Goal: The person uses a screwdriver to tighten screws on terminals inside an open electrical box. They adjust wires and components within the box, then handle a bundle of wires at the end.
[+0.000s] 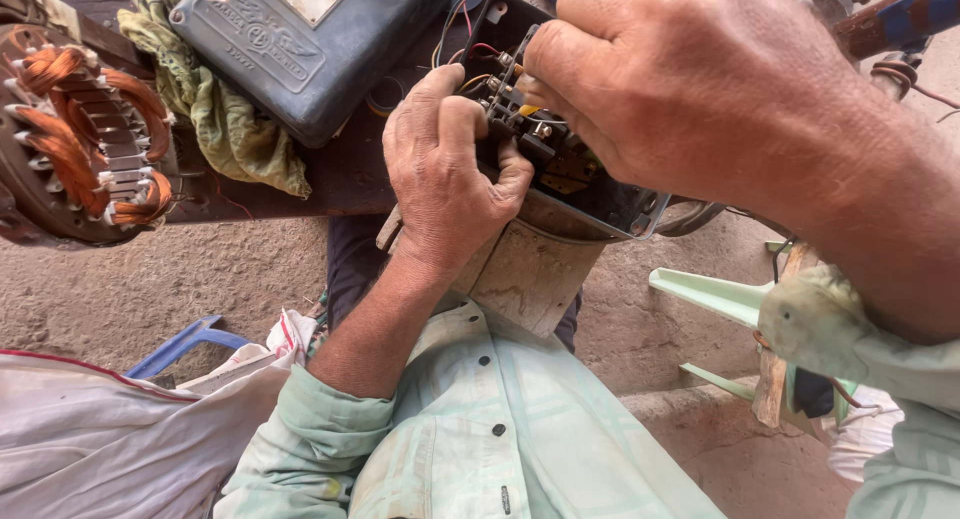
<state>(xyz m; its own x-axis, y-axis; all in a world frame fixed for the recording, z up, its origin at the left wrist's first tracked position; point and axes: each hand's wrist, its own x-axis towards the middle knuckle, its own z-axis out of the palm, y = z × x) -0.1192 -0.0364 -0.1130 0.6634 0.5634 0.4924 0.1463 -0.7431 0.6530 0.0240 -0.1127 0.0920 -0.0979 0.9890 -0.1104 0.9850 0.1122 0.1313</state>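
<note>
**Both hands at work inside an open electrical box**

A black metal switch box (pixel 600 194) sits open at the upper middle of the view, resting on a round wooden block (pixel 530 274) that stands just in front of the person's lap. Inside the box are terminals and thin red, yellow and black wires (pixel 470 24).

The left hand (pixel 445 169) grips the near left edge of the box. Its fingers (pixel 440 104) curl over the rim onto the terminal block, and the thumb presses against the fittings inside, so the hand is closed on the box.

The right hand (pixel 700 84) comes in from the right and covers the far right part of the box. Its fingers (pixel 545 64) are bent narrow and pinched down among the terminals; whatever small part they may be holding is hidden beneath them.

To the far left, a motor stator (pixel 80 139) with copper windings lies on a dark surface (pixel 340 179). Beside it are a crumpled green rag (pixel 225 119) and a dark blue-grey metal cover (pixel 310 39), just left of the box. Pale cloth (pixel 100 439) lies at the near left over a blue plastic piece (pixel 185 344), and a light green plastic frame (pixel 715 299) stands at the right on the concrete floor (pixel 150 279).
</note>
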